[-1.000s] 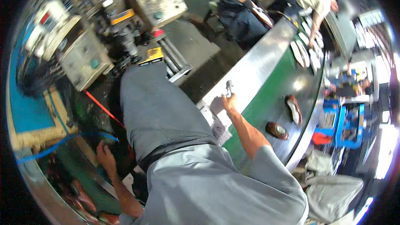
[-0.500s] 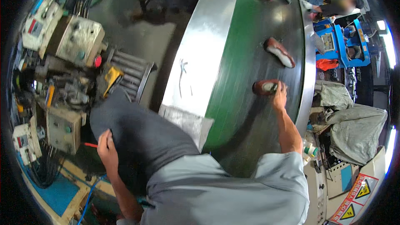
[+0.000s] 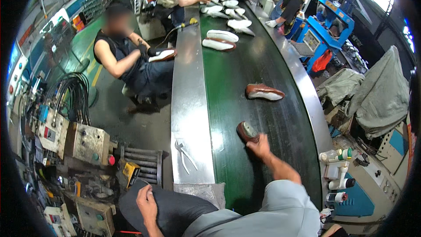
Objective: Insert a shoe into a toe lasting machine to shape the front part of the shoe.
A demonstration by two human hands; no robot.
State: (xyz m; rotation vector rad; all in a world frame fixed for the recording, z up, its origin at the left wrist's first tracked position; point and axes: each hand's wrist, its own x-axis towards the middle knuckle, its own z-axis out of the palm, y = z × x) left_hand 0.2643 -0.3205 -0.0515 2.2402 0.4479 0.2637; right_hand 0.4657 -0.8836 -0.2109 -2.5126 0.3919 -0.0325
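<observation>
My right hand (image 3: 262,146) reaches over the green conveyor belt (image 3: 228,149) and grips one end of a brown shoe (image 3: 247,131). The pale underside of this shoe faces up. Farther along the belt another brown shoe (image 3: 265,92) lies on its side, its white sole toward me; nothing touches it. My left hand (image 3: 147,202) rests by my dark-trousered knee with fingers curled together. Whether something small is between those fingers is hidden. A pair of metal pliers (image 3: 186,156) lies on the steel ledge left of the belt.
Several white-soled shoes (image 3: 220,39) sit at the belt's far end. A seated co-worker (image 3: 131,52) at the left holds a shoe; others stand farther off. Control boxes (image 3: 90,142) and a roller rack (image 3: 147,162) flank my left side. Bottles (image 3: 335,154) line the right edge.
The view has tilted up, bringing the belt's far end and co-workers into sight. My right hand still holds the brown shoe, now turned more lengthwise along the belt.
</observation>
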